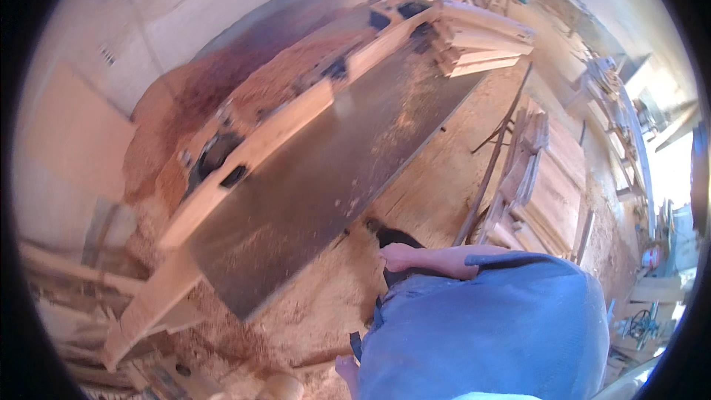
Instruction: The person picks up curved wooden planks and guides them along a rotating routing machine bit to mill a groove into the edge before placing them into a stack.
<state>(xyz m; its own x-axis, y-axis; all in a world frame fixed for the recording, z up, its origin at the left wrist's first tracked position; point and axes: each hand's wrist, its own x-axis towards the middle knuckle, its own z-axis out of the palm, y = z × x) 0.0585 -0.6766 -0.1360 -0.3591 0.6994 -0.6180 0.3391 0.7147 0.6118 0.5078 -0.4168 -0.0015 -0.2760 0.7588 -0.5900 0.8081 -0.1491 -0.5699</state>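
Observation:
My right hand (400, 257) hangs beside my body at the near edge of a long planing machine's dark metal table (318, 170), apart from it. It looks loosely curled, but its fingers are blurred and partly turned away; nothing shows in it. At the lower edge only a small part of my left hand (346, 367) is visible, low by my blue shirt (481, 333), its fingers mostly hidden. Wood shavings lie scattered on the metal table. A long pale wooden fence (259, 159) with a dark slot runs along its far side.
A stack of boards (481, 37) rests at the table's far end. More boards (544, 189) are piled to the right, with a thin dark bar (492, 167) leaning beside them. Reddish sawdust (200, 104) is heaped behind the fence. Loose timber (148, 311) lies at the lower left.

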